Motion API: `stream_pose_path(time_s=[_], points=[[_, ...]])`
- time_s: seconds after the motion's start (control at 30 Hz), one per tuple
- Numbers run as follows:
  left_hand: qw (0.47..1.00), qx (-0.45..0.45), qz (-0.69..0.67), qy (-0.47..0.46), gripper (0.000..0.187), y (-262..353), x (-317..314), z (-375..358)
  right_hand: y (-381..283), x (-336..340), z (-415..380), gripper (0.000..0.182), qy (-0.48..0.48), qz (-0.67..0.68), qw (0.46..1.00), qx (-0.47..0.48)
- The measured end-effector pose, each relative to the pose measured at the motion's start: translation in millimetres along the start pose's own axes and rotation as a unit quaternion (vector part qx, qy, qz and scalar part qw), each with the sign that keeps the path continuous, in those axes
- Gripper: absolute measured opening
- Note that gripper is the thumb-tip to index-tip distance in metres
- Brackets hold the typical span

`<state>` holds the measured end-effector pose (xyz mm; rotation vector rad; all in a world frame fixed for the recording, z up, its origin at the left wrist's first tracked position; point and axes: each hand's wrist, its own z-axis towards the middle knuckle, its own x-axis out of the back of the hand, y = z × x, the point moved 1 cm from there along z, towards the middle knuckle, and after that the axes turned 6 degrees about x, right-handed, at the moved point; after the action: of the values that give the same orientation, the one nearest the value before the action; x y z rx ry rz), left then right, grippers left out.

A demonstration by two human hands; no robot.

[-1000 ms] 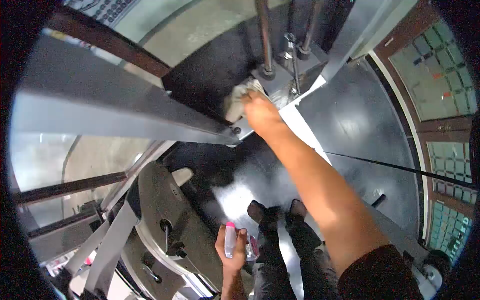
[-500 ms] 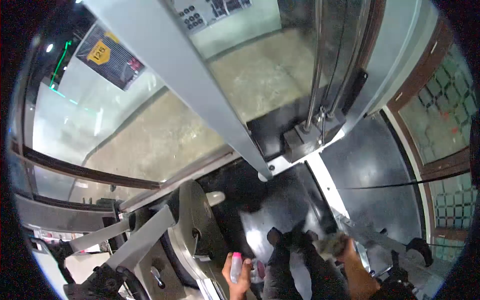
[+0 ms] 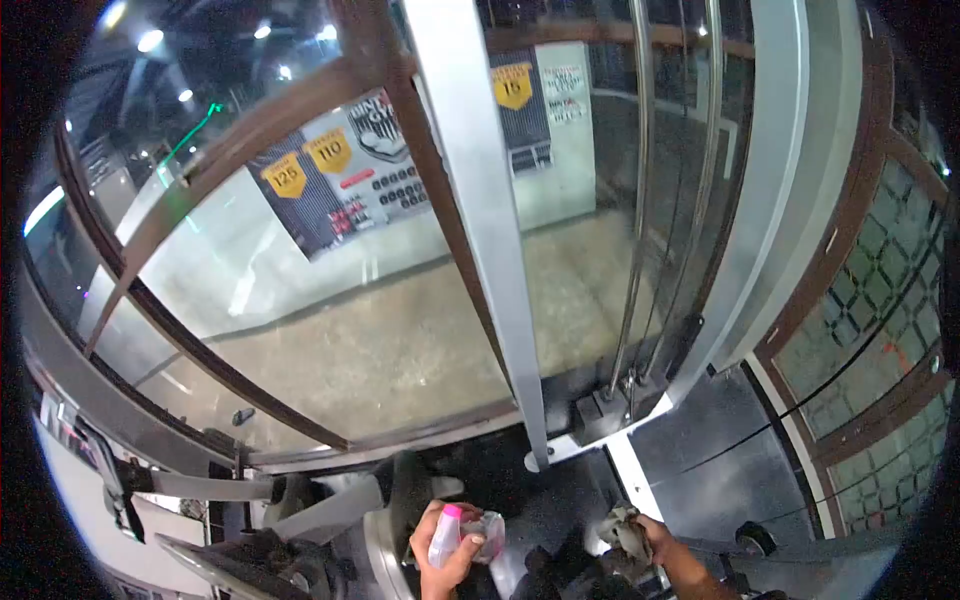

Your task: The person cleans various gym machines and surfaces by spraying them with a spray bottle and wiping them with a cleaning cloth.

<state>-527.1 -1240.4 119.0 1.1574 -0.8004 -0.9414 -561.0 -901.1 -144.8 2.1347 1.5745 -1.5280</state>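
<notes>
Near the bottom centre of the head view, my left hand (image 3: pixel 455 575) is closed around a small translucent bottle (image 3: pixel 441 545) with a pink cap. A second clear item with a pinkish tint (image 3: pixel 490 535) sits against the same fingers; its kind is hard to make out. To the right, my right hand (image 3: pixel 662 545) grips a crumpled grey cloth (image 3: pixel 624 540) that hangs over the dark floor. The two hands are well apart. My legs below them are dark and mostly cut off.
A pale upright post (image 3: pixel 490 220) and metal guide rods (image 3: pixel 640 180) of a machine stand ahead. Behind are glass panes with brown frames and a poster (image 3: pixel 345 170). Grey exercise-machine arms (image 3: pixel 330 510) lie at lower left. Patterned glass panels (image 3: pixel 870 270) line the right side.
The view has tilted up, showing more of the windows and poster. Both hands keep their hold; the left has moved slightly left, and the cloth is now seen more clearly.
</notes>
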Motion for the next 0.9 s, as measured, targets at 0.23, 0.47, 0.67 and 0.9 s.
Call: stream_pose_path(time_s=[0.23,0.47,0.67,0.9], points=[[0.999,-0.047,-0.008,-0.013,0.018,96,23,39,-75,-166,-48,0.043,0.015,-0.057,0.994,0.093],[0.960,-0.176,-0.205,-0.068,0.020,168,11,83,-184,-330,-111,0.056,-0.012,-0.066,0.944,0.324],[0.932,-0.240,-0.267,-0.048,0.021,210,-14,133,-265,-368,-165,0.054,-0.043,-0.158,0.834,0.526],[0.923,-0.332,-0.191,-0.026,0.030,283,-14,219,-336,-400,-191,0.049,-0.037,-0.294,0.628,0.720]])
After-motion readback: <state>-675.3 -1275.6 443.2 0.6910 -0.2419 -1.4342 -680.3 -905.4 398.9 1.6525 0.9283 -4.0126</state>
